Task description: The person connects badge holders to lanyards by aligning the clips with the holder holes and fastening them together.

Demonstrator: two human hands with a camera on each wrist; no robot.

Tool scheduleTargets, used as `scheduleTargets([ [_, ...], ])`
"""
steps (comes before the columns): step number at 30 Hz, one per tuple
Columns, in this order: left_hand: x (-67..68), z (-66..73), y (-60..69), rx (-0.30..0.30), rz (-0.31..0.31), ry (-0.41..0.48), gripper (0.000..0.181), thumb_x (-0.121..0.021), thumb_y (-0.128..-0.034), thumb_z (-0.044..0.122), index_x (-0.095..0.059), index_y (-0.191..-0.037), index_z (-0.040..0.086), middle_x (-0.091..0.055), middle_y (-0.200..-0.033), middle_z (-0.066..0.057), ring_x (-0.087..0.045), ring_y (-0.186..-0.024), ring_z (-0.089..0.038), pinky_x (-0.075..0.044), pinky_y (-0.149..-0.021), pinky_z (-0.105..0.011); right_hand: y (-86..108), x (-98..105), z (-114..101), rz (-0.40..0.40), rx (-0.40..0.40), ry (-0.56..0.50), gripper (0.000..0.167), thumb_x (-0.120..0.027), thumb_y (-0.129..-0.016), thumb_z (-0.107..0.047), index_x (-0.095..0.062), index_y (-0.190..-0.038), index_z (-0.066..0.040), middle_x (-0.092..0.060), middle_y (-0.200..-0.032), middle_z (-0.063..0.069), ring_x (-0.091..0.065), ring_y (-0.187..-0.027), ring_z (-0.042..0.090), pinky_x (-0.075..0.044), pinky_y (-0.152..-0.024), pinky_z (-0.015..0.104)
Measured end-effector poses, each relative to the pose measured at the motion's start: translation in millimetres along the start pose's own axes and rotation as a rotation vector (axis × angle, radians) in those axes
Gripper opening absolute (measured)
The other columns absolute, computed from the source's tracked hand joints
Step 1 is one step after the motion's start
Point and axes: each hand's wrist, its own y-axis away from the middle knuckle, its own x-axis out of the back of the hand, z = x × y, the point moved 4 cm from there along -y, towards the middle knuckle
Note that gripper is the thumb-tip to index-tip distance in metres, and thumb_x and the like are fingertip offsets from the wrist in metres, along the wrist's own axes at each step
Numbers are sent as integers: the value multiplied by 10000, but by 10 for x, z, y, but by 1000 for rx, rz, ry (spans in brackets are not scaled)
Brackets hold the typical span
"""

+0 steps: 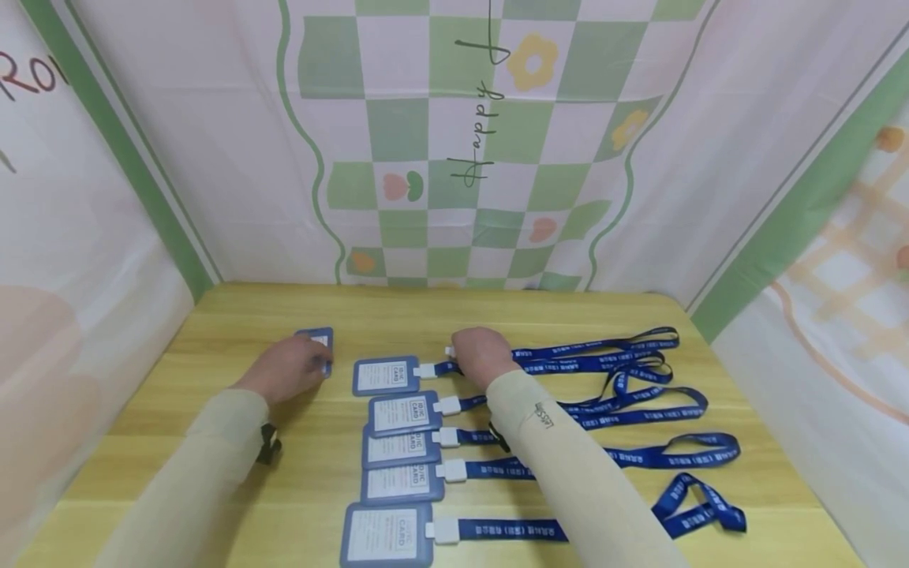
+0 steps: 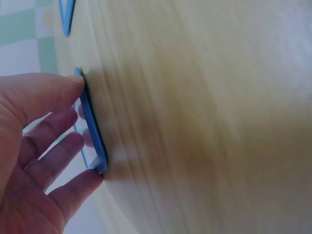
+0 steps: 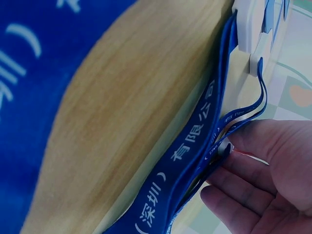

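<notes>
At the left of the table, my left hand (image 1: 287, 369) grips a blue-framed badge holder (image 2: 93, 124) by its edges, thumb on one end and a fingertip on the other. No strap shows on this holder. My right hand (image 1: 483, 355) pinches the uppermost blue lanyard (image 1: 568, 349) near its white clip (image 3: 224, 146). In the head view, that clip pokes out left of the fingers. Just below lies a badge holder (image 1: 386, 375) joined to another lanyard, whose strap passes partly behind the right hand.
Several more badge holders (image 1: 387, 535) with blue lanyards lie in a column down the wooden table (image 1: 284, 489), some overlapping. Their straps stretch right, looped at the ends, and the right forearm crosses over them. A patterned curtain (image 1: 461, 142) hangs behind the table.
</notes>
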Motion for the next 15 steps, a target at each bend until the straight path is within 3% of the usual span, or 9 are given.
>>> scheduleTargets([
  [5, -11, -39, 2, 60, 35, 23, 449, -760, -922, 262, -680, -1279, 3, -692, -1257, -226, -633, -1189, -432, -526, -1037, -619, 5, -5, 10, 3, -3, 4, 118, -605, -1043, -125, -717, -1006, -115, -752, -1045, 84, -710, -964, 249, -626, -889, 419],
  [10, -39, -64, -6, 157, 34, -45, 651, -748, -919, 462, -626, -1300, -52, -659, -1218, -283, -627, -1124, -450, -557, -965, -624, 5, -5, 12, 4, -3, 14, 118, -608, -1043, -133, -716, -996, -120, -752, -1037, 77, -707, -950, 240, -627, -878, 412],
  [15, -31, -62, -2, 208, 17, -89, 645, -726, -928, 446, -605, -1282, -80, -650, -1146, -290, -623, -1043, -433, -579, -899, -601, 4, 1, 2, -1, -2, 21, 129, -604, -1046, -142, -721, -996, -123, -754, -1045, 76, -706, -950, 243, -625, -881, 414],
])
